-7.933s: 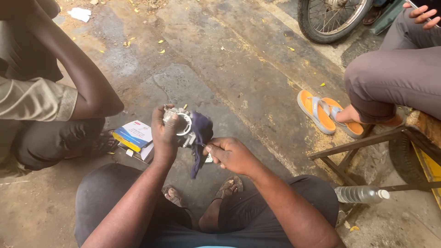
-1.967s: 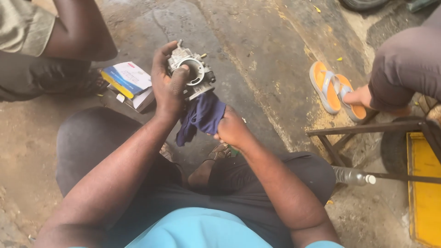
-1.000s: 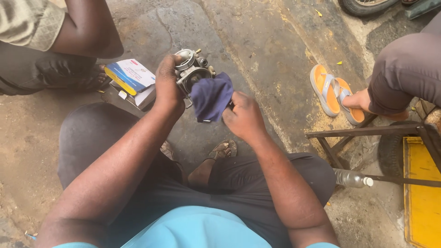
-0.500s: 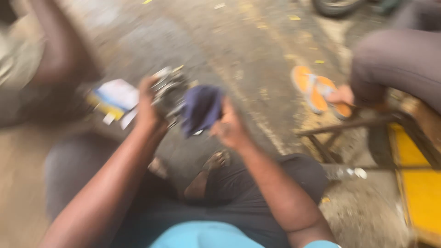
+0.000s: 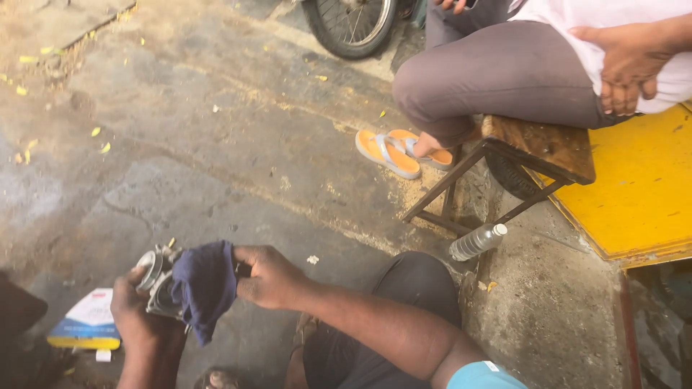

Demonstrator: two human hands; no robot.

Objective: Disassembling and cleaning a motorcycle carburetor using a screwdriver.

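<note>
Grey metal engine part with a round opening [image 5: 157,281] sits low at the left, above the concrete ground [image 5: 216,144]. Our left hand [image 5: 137,317] is closed around it from below, and our right hand [image 5: 270,277] presses a dark blue cloth [image 5: 204,284] against its side, fingers clamped on the fabric.

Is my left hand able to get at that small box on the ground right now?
Probably not right away: the left hand grips the metal part, though the box lies just beside it with nothing between.
</note>
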